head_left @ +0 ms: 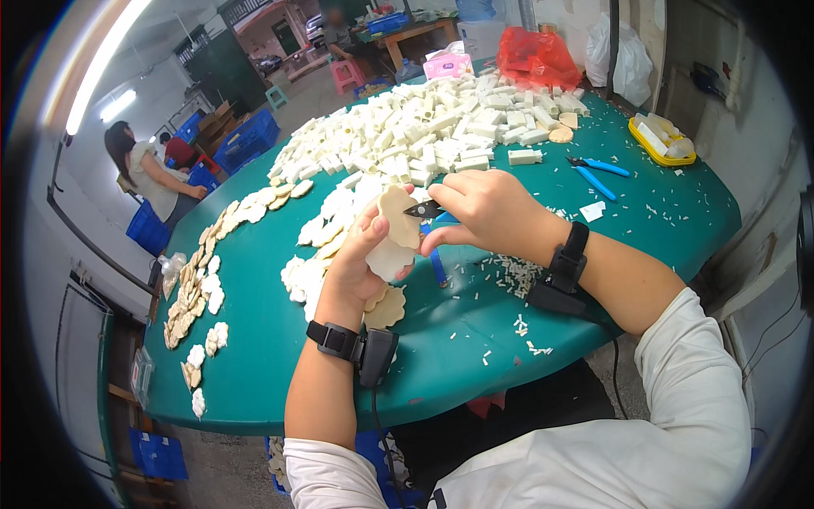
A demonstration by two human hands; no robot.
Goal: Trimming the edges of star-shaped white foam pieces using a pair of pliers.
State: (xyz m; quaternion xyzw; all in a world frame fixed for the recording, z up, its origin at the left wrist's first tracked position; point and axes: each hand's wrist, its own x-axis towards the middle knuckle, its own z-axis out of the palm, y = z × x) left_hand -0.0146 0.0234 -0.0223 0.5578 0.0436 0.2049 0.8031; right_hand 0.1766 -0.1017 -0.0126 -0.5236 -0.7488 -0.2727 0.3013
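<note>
The right hand [475, 208] is closed around blue-handled cutting nippers [425, 209], their black jaws pointing left across the right edge of a scalloped cream piece [393, 216] (contact cannot be confirmed). The left hand [358, 248], nearer the piece, pinches it with its long axis roughly upright, crosswise to the nippers. Outward, the green tabletop [458, 356] carries loose white trimmings [514, 276].

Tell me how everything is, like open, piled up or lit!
Left hand: curled, holding a wavy piece
Wavy piece: held up off the table
Right hand: closed around pliers
Pliers: blades at the wavy piece
Spare pliers: lying down, handles spread
White blocks: heaped
Red bag: crumpled
Yellow box: open, filled
Table: littered
Long light: lit
</note>
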